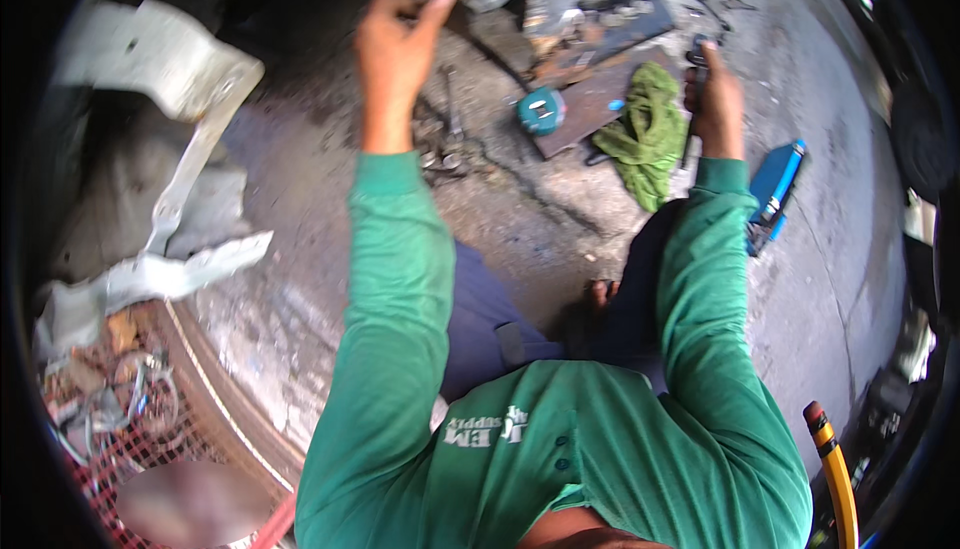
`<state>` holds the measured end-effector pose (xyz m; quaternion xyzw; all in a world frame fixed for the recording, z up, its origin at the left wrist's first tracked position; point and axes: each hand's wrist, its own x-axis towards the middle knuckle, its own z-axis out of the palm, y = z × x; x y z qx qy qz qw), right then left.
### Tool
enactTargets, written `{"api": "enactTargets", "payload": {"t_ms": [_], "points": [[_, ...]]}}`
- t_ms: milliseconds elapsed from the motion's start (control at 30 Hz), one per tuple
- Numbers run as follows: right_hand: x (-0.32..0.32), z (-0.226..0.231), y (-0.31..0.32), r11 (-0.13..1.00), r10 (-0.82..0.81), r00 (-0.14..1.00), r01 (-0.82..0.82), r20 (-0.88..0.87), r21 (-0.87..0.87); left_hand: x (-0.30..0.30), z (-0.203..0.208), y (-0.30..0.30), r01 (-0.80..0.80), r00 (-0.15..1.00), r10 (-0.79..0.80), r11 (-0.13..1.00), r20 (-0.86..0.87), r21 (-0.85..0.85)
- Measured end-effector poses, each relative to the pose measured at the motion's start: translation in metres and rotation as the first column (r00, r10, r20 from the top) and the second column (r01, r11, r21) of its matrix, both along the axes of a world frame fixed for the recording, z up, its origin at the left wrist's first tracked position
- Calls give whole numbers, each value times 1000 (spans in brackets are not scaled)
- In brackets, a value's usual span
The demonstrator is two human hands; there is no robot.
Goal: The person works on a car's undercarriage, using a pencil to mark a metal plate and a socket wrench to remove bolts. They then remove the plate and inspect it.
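Observation:
My left hand is raised at the upper left, fingers curled and thumb stretched along them. Whatever it grips is dark and blurred, and I cannot make it out. At the upper right my right hand is closed round a dark hand tool, whose kind I cannot tell. Beside that hand a crumpled green cloth lies partly over a brown flat plate. A round teal tape measure rests at the plate's left end. Below my left hand, a wrench lies among small metal parts.
Bent grey metal pieces stand at the left, above a red mesh with scraps. A blue case-like object lies right of my right forearm. Dark flat parts lie at the back. A yellow-and-black handle rises at the lower right.

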<state>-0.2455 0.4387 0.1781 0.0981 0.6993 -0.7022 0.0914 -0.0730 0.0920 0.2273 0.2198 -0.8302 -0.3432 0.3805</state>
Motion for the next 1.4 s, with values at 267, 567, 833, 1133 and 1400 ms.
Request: {"api": "enactTargets", "payload": {"t_ms": [267,567,833,1133,1400], "points": [[2,8,9,998,-51,999,51,6,26,-29,-29,-18,291,954,-236,588,-183,755],[5,13,7,989,-61,993,47,-97,-137,-19,-36,-50,192,972,-234,863,33,467],[-10,-7,0,988,-89,985,69,-145,-139,-12,-23,-31,161,979,-172,982,112,97],[-21,-14,13,982,-131,986,115,-107,-148,-19,-24,-31,225,969,-244,783,-46,580],[-41,-26,8,990,-127,977,137,-172,43,-26,-32,-47,147,984,-176,678,-35,720]]}}
